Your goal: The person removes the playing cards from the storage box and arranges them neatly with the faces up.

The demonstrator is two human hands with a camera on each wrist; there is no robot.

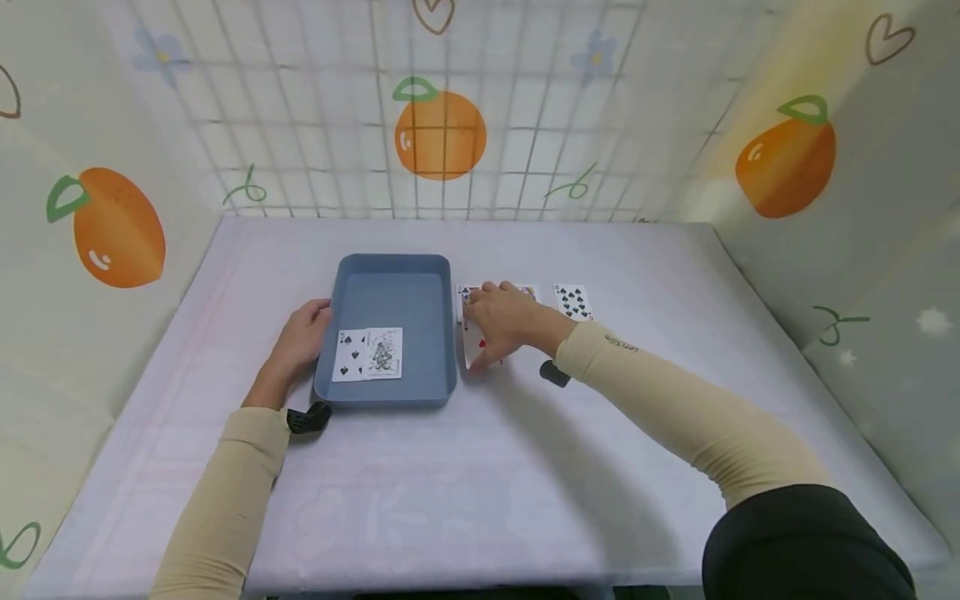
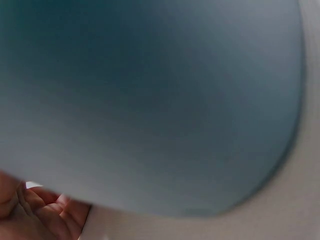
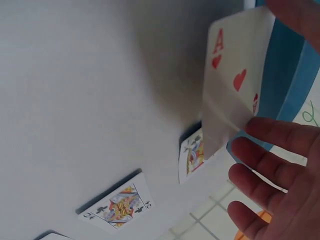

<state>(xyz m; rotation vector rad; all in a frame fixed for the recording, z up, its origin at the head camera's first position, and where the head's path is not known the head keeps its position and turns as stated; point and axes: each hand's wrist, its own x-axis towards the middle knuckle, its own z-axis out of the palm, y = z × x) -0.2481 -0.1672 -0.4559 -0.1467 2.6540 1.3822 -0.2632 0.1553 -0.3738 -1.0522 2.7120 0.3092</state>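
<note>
My right hand (image 1: 501,321) pinches an ace of hearts (image 3: 232,82) between thumb and fingers, just right of the blue tray (image 1: 393,398). In the right wrist view the card is tilted and raised. Beside the tray's left wall rests my left hand (image 1: 300,335), its fingers loosely bent; the left wrist view shows only part of this hand (image 2: 42,217), close to the tray's outer wall. Inside the tray lie a five of spades (image 1: 348,357) and a joker (image 1: 384,354), side by side and face up.
Behind my right hand lie a club face card (image 3: 194,155) and a queen of clubs (image 3: 120,207). Farther right sits a black-suited number card (image 1: 572,302). A white cloth covers the table (image 1: 450,500). Patterned curtains and a wire grid (image 1: 517,150) enclose the back and sides.
</note>
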